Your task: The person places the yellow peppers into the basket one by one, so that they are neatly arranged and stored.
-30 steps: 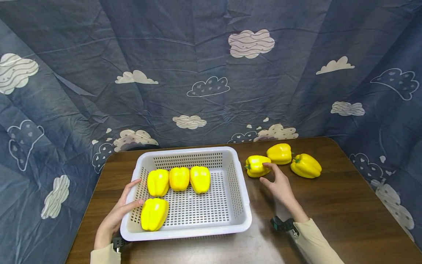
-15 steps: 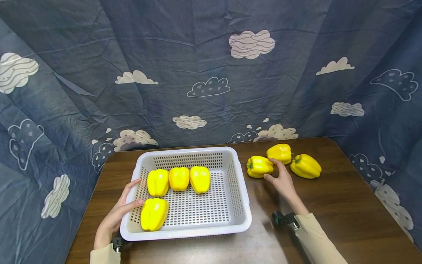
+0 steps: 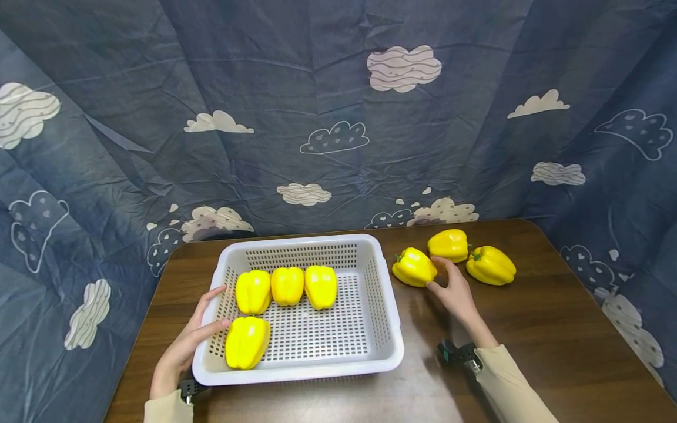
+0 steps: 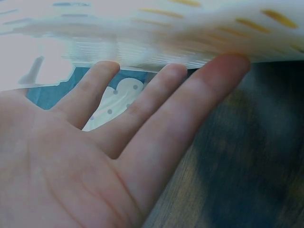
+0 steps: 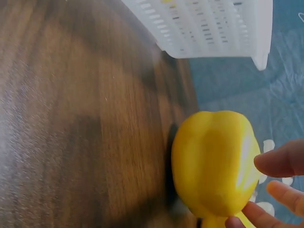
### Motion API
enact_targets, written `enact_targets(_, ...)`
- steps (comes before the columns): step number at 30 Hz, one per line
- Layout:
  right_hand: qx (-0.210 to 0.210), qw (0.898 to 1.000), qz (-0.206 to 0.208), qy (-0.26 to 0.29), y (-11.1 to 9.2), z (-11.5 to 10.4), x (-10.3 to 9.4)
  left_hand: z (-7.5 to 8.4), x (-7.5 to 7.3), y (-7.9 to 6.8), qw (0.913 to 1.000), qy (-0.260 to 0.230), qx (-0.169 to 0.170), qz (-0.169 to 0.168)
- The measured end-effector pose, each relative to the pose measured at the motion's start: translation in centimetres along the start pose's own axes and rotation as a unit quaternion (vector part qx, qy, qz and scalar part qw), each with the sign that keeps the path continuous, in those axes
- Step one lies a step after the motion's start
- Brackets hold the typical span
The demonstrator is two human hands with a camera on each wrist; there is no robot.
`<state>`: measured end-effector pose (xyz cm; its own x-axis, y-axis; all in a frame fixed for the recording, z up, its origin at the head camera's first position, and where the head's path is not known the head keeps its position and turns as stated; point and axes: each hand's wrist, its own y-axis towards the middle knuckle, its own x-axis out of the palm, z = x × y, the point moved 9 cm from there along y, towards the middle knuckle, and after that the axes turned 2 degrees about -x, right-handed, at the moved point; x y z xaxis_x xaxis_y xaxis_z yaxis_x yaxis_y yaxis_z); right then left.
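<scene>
My left hand [image 3: 187,346] grips the left rim of a white perforated plastic basket [image 3: 296,376], its thumb inside the wall. In the left wrist view, other fingers [image 4: 156,118] reach against the basket's outside. Several yellow bell peppers lie in the basket: three in a row [image 3: 288,286] and one nearer the front left [image 3: 247,342]. Right of the basket, my right hand [image 3: 456,294] touches the blunt end of a yellow bell pepper [image 3: 414,267] with thumb and fingertips; the pepper rests tilted, stem toward the back left. The right wrist view shows its fingers [image 5: 280,159] fairly straight beside the pepper [image 5: 213,164].
Behind and right of my right hand lie two more yellow bell peppers, one at the back [image 3: 448,245] and one at the right [image 3: 491,265]. All stand on a brown wooden table [image 3: 560,341]. A dark blue cloud-patterned curtain [image 3: 338,194] hangs behind it.
Under my right hand, the nearest loose pepper has shifted slightly right, then turned so its stem points further back. The right hand has moved a little right. Left hand and basket stay put.
</scene>
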<state>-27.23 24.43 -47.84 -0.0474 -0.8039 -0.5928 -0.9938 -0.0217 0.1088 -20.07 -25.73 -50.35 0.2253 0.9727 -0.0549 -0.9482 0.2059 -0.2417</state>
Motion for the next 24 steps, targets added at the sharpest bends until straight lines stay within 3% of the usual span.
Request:
enact_targets(9,-0.001,1.000,0.006,-0.007,-0.4,-0.2,0.5,-0.1,0.0,0.0,1.0000,0.005,-0.003,-0.001)
enact_targets(14,-0.005,1.000,-0.020,-0.012,0.3,0.1,1.0,-0.1,0.0,0.1,1.0000,0.002,-0.002,-0.004)
enact_targets(24,-0.036,0.994,-0.097,0.028,2.0,0.4,2.5,-0.1,-0.1,0.1,1.0000,0.002,0.003,-0.004)
